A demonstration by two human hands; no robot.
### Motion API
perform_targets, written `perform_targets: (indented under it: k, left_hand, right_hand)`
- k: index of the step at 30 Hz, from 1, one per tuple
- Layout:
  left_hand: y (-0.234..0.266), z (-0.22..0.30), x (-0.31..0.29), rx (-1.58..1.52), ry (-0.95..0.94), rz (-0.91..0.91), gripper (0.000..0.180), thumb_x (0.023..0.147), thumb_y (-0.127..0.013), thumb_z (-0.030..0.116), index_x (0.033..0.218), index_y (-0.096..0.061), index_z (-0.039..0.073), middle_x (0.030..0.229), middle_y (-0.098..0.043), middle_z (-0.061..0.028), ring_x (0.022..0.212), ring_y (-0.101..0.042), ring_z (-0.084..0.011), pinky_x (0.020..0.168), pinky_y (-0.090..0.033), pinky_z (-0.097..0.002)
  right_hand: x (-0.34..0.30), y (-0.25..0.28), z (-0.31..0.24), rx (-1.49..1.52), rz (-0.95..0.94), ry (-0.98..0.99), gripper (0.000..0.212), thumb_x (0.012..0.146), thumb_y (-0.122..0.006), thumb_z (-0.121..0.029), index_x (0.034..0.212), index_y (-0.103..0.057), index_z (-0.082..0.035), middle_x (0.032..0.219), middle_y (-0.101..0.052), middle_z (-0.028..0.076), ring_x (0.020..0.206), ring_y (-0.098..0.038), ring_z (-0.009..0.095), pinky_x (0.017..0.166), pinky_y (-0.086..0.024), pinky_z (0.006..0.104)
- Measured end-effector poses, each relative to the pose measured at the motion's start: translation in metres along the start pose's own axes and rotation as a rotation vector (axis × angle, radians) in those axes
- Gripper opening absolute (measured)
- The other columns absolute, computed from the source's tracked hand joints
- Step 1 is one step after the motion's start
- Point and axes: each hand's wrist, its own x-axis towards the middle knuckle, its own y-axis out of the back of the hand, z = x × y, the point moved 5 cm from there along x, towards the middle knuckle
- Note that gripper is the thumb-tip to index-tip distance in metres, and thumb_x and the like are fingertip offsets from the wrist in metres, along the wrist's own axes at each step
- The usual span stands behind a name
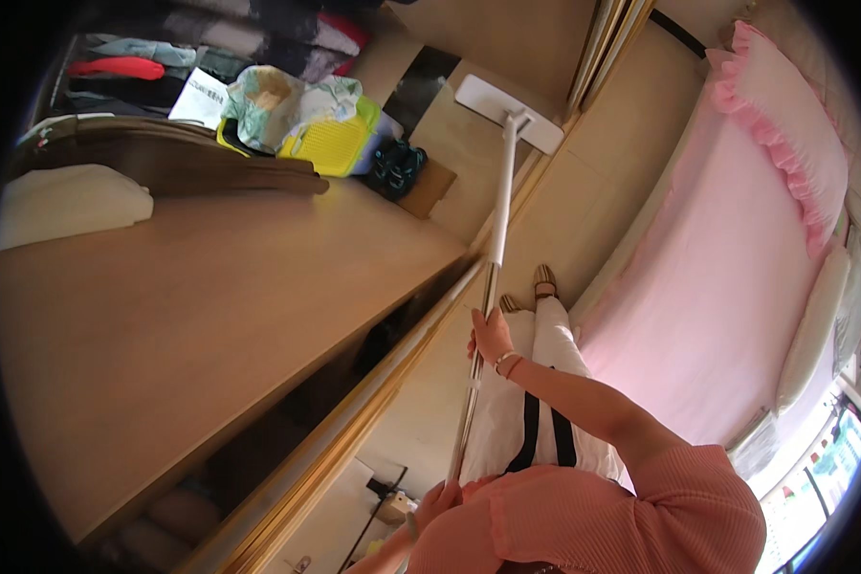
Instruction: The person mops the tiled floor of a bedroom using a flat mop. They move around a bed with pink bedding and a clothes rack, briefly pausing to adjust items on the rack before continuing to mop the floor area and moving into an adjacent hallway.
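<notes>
A flat mop with a long white and silver pole [502,206] runs away from me, slanting slightly right. Its white rectangular head [488,98] lies flat on the floor beside the golden sliding-door track. Partway along the pole, my right hand [491,337] is closed around it, with a bracelet on the wrist. My left hand [438,501] grips the pole's near end, close to my body, its fingers partly hidden.
To the left stands a wide wooden surface [210,316] with folded brown cloth [182,163]. Beyond it are a yellow basket [330,143], a dark patterned bag [395,169] and piled clothes. A golden door rail [354,411] runs alongside. On the right is a pink bed [698,239] with a frilled pillow [784,124].
</notes>
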Motion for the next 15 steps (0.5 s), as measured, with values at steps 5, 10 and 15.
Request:
perform_targets:
  k: [5, 10, 15]
  left_hand:
    - [-0.013, -0.068, -0.013, -0.408, 0.186, 0.052, 0.023, 0.092, -0.042, 0.024, 0.079, -0.05, 0.007, 0.073, -0.049, -0.0016, 0.064, -0.044, -0.0118, 0.058, -0.038, -0.0264]
    - [0.007, -0.1, -0.024, -0.221, 0.093, -0.023, 0.015, 0.089, -0.046, 0.02, 0.084, -0.049, 0.006, 0.076, -0.052, -0.0041, 0.066, -0.048, -0.0162, 0.06, -0.04, -0.0268]
    - [0.042, -0.077, 0.019, 0.362, -0.322, -0.16, 0.034, 0.091, -0.042, 0.037, 0.078, -0.046, 0.006, 0.064, -0.047, -0.0037, 0.056, -0.044, -0.0145, 0.048, -0.037, -0.0274]
  right_hand:
    - [-0.025, -0.001, 0.024, 0.008, -0.024, 0.004, 0.029, 0.089, -0.048, -0.024, 0.081, -0.029, -0.002, 0.06, -0.044, 0.008, 0.043, -0.05, 0.017, 0.036, -0.046, 0.0339]
    - [-0.044, 0.02, 0.095, 0.13, 0.121, -0.028, 0.029, 0.089, -0.047, -0.022, 0.082, -0.028, -0.001, 0.059, -0.045, 0.01, 0.04, -0.05, 0.019, 0.035, -0.045, 0.0343]
    - [-0.007, 0.048, 0.161, -0.046, 0.282, 0.1, 0.033, 0.088, -0.044, -0.023, 0.069, -0.044, 0.003, 0.048, -0.052, 0.011, 0.036, -0.052, 0.022, 0.034, -0.042, 0.0333]
